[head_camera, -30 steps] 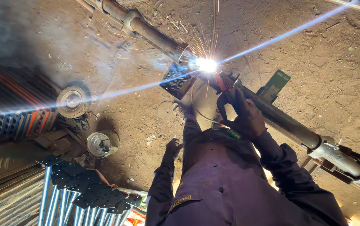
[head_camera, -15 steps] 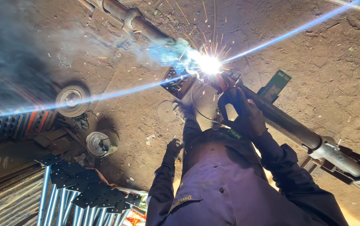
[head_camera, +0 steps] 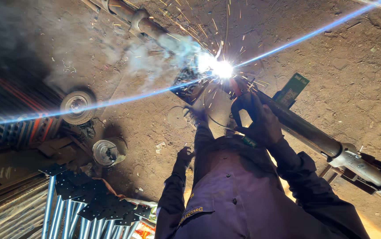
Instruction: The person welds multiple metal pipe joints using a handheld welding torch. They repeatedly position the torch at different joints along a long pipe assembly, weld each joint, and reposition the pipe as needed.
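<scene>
Small wheel (head_camera: pixel 77 106), perhaps wire spool (head_camera: pixel 106 152).

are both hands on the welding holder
No: only the right hand grips the holder by the pipe; the left hand hangs apart, lower.

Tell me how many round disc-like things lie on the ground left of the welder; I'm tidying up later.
2. One wheel-like disc lies on the dirt by the dark stack at left. A second, shinier round thing sits below it, near the black plates. Shadow may hide more.
</scene>
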Tool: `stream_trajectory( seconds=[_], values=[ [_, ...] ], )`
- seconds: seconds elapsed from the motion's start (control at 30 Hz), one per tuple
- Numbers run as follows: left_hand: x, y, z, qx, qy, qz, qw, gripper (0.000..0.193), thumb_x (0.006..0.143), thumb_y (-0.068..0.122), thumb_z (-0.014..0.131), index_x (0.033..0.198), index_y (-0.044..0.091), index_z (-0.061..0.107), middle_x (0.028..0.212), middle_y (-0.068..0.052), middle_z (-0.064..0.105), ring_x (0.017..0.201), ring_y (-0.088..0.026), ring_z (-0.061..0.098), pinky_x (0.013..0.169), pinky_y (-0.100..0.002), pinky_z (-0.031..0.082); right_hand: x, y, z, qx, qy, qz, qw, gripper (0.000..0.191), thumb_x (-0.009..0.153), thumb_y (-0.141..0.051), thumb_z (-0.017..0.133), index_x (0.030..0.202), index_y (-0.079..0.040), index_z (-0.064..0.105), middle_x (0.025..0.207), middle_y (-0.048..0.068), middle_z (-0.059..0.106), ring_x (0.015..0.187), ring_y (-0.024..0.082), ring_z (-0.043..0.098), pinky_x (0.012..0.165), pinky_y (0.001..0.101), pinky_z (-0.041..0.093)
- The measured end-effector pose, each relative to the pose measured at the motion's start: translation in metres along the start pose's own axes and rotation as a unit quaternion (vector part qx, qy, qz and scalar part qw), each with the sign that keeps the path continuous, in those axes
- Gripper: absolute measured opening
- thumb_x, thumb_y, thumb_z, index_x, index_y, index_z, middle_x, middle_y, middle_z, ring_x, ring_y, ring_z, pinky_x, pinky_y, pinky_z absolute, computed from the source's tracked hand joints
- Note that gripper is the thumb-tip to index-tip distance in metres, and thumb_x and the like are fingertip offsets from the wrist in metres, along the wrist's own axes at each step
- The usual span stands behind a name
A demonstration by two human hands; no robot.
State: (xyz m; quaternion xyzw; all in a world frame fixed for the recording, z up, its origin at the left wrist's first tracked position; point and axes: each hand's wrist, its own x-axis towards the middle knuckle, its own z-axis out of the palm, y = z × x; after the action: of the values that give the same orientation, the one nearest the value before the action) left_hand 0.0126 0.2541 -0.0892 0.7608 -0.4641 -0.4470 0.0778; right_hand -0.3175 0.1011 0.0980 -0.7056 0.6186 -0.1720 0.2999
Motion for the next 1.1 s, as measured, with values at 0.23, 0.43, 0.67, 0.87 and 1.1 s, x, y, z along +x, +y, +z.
stream_trajectory(
  seconds=[0.23,0.43,0.67,0.87,1.1],
  values=[
    [-0.0001,-0.0022,0.0001,0.003,0.012,0.015,1.000,0.059,0.074,0.043,0.086,0.113,0.002,0.069,0.101,-0.019,0.076,0.098,-0.034,0.073,0.084,-0.043,0.057,0.0007,0.0031,0.0029,0.001,-0.005,0.012,1.000,0.128,0.056,-0.045,0.096,0.158,-0.005,0.030,0.109,0.027,0.066,0.090,0.047,0.069,0.072,0.0559,0.057],
    [-0.0002,-0.0041,0.0002,-0.026,-0.004,-0.009,1.000,0.060,0.074,0.043,0.086,0.113,0.002,0.068,0.101,-0.019,0.076,0.096,-0.033,0.074,0.083,-0.042,0.058,0.0023,0.0032,0.0029,-0.018,0.016,-0.049,0.999,0.129,0.056,-0.048,0.096,0.157,-0.004,0.029,0.113,0.029,0.066,0.093,0.047,0.069,0.071,0.0557,0.057],
    [0.0016,-0.0016,0.0000,0.003,-0.007,-0.009,1.000,0.060,0.074,0.046,0.086,0.112,0.002,0.068,0.100,-0.018,0.076,0.097,-0.033,0.074,0.085,-0.043,0.057,0.0012,0.0022,0.0009,0.004,0.015,-0.019,1.000,0.132,0.053,-0.045,0.097,0.158,-0.005,0.027,0.114,0.032,0.066,0.098,0.051,0.068,0.074,0.0583,0.056],
    [0.0065,-0.0072,0.0026,0.015,-0.002,0.010,1.000,0.060,0.074,0.044,0.085,0.114,0.003,0.068,0.101,-0.018,0.076,0.098,-0.034,0.074,0.086,-0.043,0.057,0.0037,-0.0009,-0.0024,-0.006,-0.068,0.087,0.994,0.133,0.057,-0.056,0.095,0.161,-0.011,0.027,0.107,0.031,0.068,0.095,0.049,0.070,0.079,0.0582,0.057],
    [0.0067,-0.0074,0.0016,0.001,-0.013,-0.004,1.000,0.062,0.072,0.047,0.084,0.114,0.003,0.068,0.103,-0.018,0.075,0.099,-0.034,0.074,0.086,-0.043,0.057,0.0035,-0.0012,0.0002,0.000,-0.009,0.032,0.999,0.132,0.054,-0.058,0.097,0.155,-0.003,0.031,0.107,0.034,0.066,0.095,0.051,0.068,0.076,0.0581,0.057]
  ],
)
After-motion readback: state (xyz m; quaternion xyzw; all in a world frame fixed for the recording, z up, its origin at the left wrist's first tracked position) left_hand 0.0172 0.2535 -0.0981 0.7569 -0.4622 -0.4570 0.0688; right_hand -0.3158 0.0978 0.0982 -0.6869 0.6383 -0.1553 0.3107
